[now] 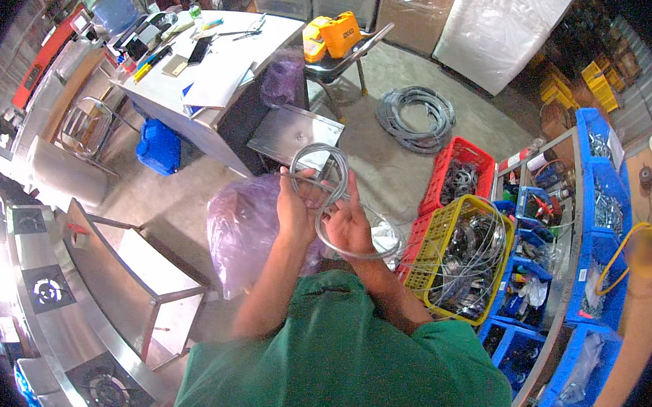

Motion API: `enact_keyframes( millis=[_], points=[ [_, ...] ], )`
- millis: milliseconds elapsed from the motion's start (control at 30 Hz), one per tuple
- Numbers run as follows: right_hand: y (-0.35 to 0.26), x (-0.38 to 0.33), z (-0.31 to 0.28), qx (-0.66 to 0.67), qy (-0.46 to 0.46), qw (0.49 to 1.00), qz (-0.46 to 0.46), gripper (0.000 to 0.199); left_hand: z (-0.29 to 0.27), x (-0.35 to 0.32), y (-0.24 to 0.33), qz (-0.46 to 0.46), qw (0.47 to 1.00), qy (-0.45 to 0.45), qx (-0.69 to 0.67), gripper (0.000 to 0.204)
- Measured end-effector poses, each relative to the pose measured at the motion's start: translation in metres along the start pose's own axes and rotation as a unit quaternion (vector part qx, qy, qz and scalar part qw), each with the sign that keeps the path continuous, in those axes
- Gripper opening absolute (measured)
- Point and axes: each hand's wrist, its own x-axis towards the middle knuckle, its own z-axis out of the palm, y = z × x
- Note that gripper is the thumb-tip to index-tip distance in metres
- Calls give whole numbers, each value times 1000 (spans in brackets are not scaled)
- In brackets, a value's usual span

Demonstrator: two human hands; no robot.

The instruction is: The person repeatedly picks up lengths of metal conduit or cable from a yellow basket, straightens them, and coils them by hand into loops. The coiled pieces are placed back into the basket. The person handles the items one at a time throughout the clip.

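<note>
At far left a steel counter [84, 345] carries three gas burners. Beyond it a purple bag [248, 232] bulges at chest height. The left hand [294, 210] is closed around the grey cable coil [334, 203], gripping its left side; the right hand [351, 224] looks wrapped on the loop's lower run, fingers curled, though the strands partly hide them. The coil hangs in the air between both hands, in front of the chest. To coil well, each turn should match the last and lie flat, with no twist. Farther right, an orange case [339, 34] sits on a chair, a grey cable heap [415, 120] lies on the floor, then a red crate [458, 174], a yellow crate [460, 258] of wire, and blue bins [602, 205].
</note>
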Motion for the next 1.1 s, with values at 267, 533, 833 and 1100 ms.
enact_keyframes(
  millis=[267, 533, 833, 1100],
  points=[
    [-34, -8, -42, -583, -121, 788, 156, 55, -19, 2, 19, 35, 999, 16, 36, 48],
    [-102, 30, 43, -735, -140, 659, -76, 40, -20, -8, -8, 59, 970, 49, 232, 52],
    [-71, 48, 83, -743, -268, 589, -170, 18, -31, -2, -34, 9, 985, 7, 170, 50],
    [-80, 50, 85, -716, -220, 632, -197, 8, -47, -12, -42, -77, 961, 8, 264, 53]
  ],
)
